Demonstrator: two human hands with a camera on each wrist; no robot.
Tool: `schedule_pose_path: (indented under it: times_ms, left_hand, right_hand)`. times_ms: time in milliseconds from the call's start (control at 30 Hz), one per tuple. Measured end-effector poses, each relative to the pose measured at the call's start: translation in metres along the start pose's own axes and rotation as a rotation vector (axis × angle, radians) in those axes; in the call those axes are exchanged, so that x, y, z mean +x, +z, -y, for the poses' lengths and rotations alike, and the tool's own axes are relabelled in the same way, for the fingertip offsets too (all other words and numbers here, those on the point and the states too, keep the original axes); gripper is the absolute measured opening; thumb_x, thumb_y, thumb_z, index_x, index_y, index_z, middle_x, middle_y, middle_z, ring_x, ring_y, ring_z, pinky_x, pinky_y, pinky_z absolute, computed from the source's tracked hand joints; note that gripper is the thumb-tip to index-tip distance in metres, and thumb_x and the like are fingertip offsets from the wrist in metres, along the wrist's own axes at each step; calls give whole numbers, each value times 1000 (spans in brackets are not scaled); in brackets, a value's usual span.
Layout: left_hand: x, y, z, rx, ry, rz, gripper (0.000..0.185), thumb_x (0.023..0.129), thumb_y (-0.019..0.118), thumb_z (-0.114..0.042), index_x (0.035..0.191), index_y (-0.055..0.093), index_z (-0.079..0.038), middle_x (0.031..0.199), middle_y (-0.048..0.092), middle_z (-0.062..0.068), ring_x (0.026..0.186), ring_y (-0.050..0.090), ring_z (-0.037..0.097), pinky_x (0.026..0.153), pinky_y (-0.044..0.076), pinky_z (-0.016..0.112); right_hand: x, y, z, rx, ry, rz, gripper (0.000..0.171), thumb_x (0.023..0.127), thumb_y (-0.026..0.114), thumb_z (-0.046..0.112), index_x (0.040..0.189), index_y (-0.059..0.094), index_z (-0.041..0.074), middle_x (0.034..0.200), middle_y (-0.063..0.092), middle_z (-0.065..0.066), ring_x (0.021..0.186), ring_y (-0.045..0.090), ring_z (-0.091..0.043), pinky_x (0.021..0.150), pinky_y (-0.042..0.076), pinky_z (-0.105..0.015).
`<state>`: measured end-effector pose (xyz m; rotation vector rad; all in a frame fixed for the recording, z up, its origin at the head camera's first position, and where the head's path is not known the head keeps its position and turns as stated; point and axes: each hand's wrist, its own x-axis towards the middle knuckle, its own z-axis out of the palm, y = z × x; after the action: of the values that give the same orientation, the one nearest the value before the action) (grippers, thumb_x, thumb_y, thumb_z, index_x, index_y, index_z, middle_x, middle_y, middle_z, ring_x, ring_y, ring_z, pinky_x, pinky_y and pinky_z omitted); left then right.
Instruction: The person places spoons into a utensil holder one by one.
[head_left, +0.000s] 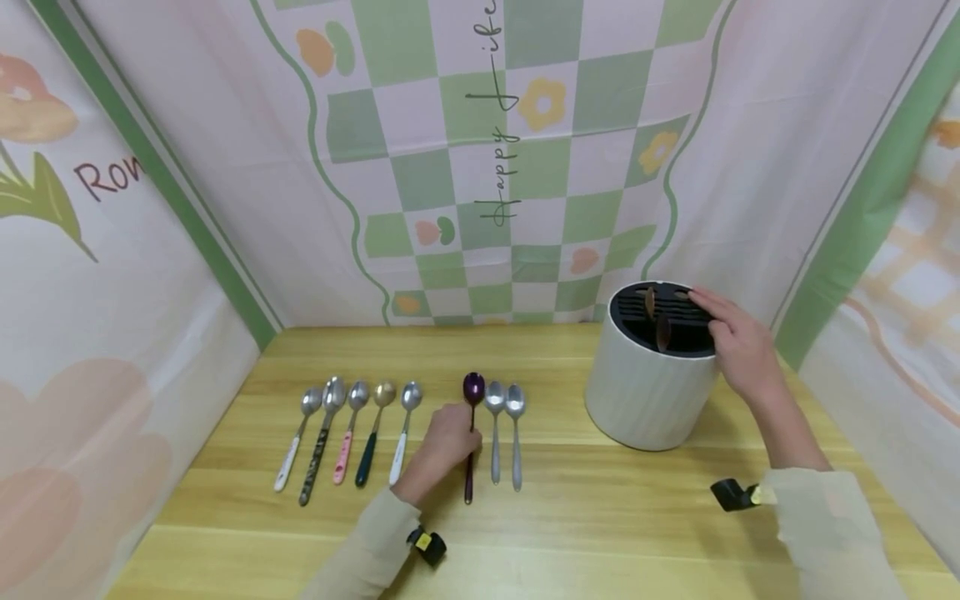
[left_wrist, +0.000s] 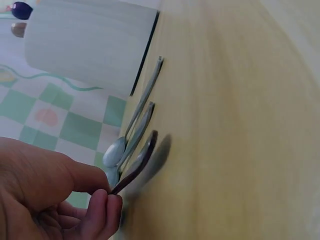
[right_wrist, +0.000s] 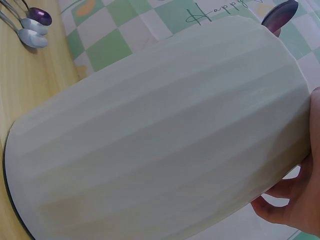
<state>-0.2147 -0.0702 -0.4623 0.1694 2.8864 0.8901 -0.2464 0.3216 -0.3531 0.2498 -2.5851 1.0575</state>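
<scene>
My left hand (head_left: 457, 435) pinches the handle of a dark purple spoon (head_left: 472, 390) that lies in a row of spoons on the wooden table (head_left: 585, 517). In the left wrist view, thumb and fingertip (left_wrist: 102, 194) clamp the purple spoon's handle (left_wrist: 137, 165), its far end slightly lifted, next to two silver spoons (left_wrist: 142, 117). My right hand (head_left: 738, 340) holds the rim of a white round cutlery holder (head_left: 647, 396); its fingers (right_wrist: 292, 202) curl against the holder's wall (right_wrist: 160, 130). Two brownish spoons (head_left: 660, 321) stand in the holder's black slotted top.
Left of the purple spoon lie several spoons with white, patterned, pink and dark handles (head_left: 348, 433). Two silver spoons (head_left: 506, 433) lie just to its right. Cloth walls close in the back and both sides.
</scene>
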Motion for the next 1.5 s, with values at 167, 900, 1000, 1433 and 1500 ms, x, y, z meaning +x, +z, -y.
schedule_pose_path:
  times_ms: [167, 900, 1000, 1433, 1500]
  left_hand:
    - [-2, -5, 1, -40, -7, 3, 24, 85, 65, 0, 65, 54, -7, 57, 54, 4, 45, 50, 13, 38, 41, 19]
    - [-13, -22, -15, -105, 204, -132, 8, 87, 66, -2, 81, 62, -6, 70, 61, 1, 55, 52, 7, 46, 43, 14]
    - [-16, -25, -22, -131, 230, -146, 4, 88, 67, -3, 86, 64, -2, 76, 66, 5, 58, 56, 7, 48, 48, 14]
    - [-26, -34, -48, -167, 343, -212, 4, 90, 68, -4, 93, 66, -1, 84, 69, 7, 71, 64, 9, 59, 51, 9]
    - [-27, -36, -53, -168, 351, -218, 5, 90, 67, -4, 94, 66, -1, 84, 69, 7, 71, 64, 9, 60, 51, 9]
  right_hand:
    - [-1, 0, -1, 4, -2, 2, 51, 105, 23, 19, 150, 42, 6, 160, 33, -18, 148, 23, -48, 119, 18, -67]
    - [-1, 0, -3, -6, 6, 8, 51, 105, 23, 19, 151, 41, 7, 160, 32, -18, 147, 23, -50, 117, 18, -70]
    - [-1, 0, -3, -11, 8, 9, 51, 105, 22, 19, 151, 41, 7, 161, 32, -18, 147, 23, -50, 116, 18, -70]
    - [0, -1, -2, -9, -5, 5, 51, 105, 23, 19, 151, 41, 8, 160, 32, -17, 147, 23, -50, 117, 18, -69]
    - [0, -1, -2, -11, -7, 6, 51, 105, 23, 19, 151, 41, 8, 160, 32, -17, 147, 23, -50, 117, 18, -69]
